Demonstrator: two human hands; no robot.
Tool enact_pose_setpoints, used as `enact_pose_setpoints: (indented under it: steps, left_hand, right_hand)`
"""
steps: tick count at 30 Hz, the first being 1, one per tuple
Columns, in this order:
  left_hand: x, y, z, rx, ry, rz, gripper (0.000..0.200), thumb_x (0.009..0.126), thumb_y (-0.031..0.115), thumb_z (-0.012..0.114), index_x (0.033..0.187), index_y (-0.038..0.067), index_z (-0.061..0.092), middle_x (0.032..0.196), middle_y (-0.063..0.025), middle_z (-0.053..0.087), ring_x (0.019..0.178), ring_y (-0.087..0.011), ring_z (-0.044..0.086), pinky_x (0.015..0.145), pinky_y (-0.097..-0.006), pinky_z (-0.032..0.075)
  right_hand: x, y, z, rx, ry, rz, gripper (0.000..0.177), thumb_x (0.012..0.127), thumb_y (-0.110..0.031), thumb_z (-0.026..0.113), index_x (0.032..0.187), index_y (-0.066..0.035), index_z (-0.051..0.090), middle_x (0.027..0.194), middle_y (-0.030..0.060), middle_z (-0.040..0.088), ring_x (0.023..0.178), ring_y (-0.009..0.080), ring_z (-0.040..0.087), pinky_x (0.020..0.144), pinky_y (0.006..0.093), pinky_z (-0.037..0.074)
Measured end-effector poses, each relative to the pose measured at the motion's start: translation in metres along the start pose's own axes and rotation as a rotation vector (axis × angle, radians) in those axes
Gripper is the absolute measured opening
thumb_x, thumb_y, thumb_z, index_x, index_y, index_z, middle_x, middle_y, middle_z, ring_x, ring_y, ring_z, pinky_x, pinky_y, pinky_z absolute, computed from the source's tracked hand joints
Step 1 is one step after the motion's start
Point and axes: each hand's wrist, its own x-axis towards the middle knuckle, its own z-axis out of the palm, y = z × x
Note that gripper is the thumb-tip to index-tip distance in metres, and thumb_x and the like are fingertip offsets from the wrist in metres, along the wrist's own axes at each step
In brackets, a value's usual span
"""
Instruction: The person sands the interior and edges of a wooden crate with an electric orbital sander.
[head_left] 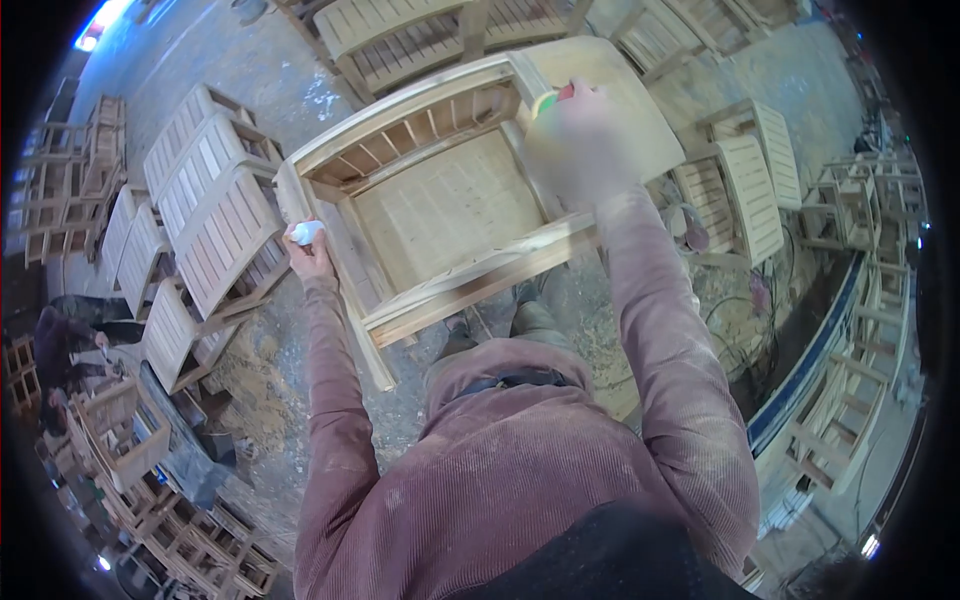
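Observation:
A wooden seat frame (430, 297) with a slatted side and a flat inner panel lies in front of me, partly over a wooden board (640, 125). My left hand (316, 262) is closed at the frame's left rail, with a small white thing (306, 232) in its fingers. My right hand (590, 140), smeared by blur, is over the frame's far right corner. A green and yellow thing (544, 104) shows at its fingers, with a bit of red (566, 93) beside it; I cannot tell what kind of thing it is.
Slatted wooden chairs (225, 235) stand to the left, more (740, 200) to the right, and slatted pieces (410, 40) at the back. Another person (75, 340) works at far left. Cables (735, 340) and dust cover the floor at right.

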Motion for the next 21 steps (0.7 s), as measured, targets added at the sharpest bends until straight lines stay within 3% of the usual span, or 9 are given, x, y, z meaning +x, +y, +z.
enact_pose_setpoints:
  steps: [4, 11, 15, 21]
  left_hand:
    - [-0.002, -0.006, 0.001, 0.030, -0.025, 0.002, 0.038, 0.085, 0.000, 0.055, 0.120, 0.003, 0.038, 0.114, -0.0138, 0.056, 0.104, -0.0200, 0.054, 0.093, -0.0310, 0.041]
    - [0.004, 0.010, 0.004, 0.119, 0.066, 0.037, 0.037, 0.087, 0.010, 0.058, 0.119, 0.004, 0.042, 0.118, -0.0125, 0.055, 0.101, -0.0198, 0.055, 0.089, -0.0309, 0.042]
    - [0.008, 0.008, 0.008, 0.160, 0.099, 0.081, 0.038, 0.086, 0.013, 0.059, 0.119, 0.004, 0.042, 0.116, -0.0116, 0.056, 0.100, -0.0194, 0.056, 0.089, -0.0310, 0.043]
    - [0.009, 0.015, 0.008, 0.305, 0.090, -0.057, 0.037, 0.085, 0.012, 0.059, 0.119, 0.006, 0.045, 0.114, -0.0112, 0.058, 0.101, -0.0216, 0.057, 0.088, -0.0313, 0.043]
  right_hand:
    - [-0.042, 0.013, -0.008, 0.074, 0.015, 0.055, 0.043, 0.075, -0.031, 0.060, 0.115, -0.020, 0.049, 0.113, 0.0159, 0.053, 0.102, 0.0351, 0.056, 0.084, 0.0449, 0.048]
    - [-0.138, 0.060, -0.026, 0.024, -0.047, 0.098, 0.049, 0.070, -0.032, 0.068, 0.113, -0.017, 0.048, 0.109, 0.0177, 0.049, 0.095, 0.0367, 0.057, 0.080, 0.0465, 0.049]
    - [-0.087, 0.055, -0.010, 0.015, -0.023, -0.011, 0.052, 0.069, -0.035, 0.069, 0.114, -0.018, 0.049, 0.107, 0.0176, 0.049, 0.094, 0.0379, 0.057, 0.078, 0.0475, 0.049]
    - [0.058, -0.018, 0.000, 0.022, 0.022, -0.090, 0.042, 0.073, -0.035, 0.062, 0.111, -0.020, 0.054, 0.108, 0.0190, 0.054, 0.096, 0.0389, 0.057, 0.080, 0.0471, 0.047]
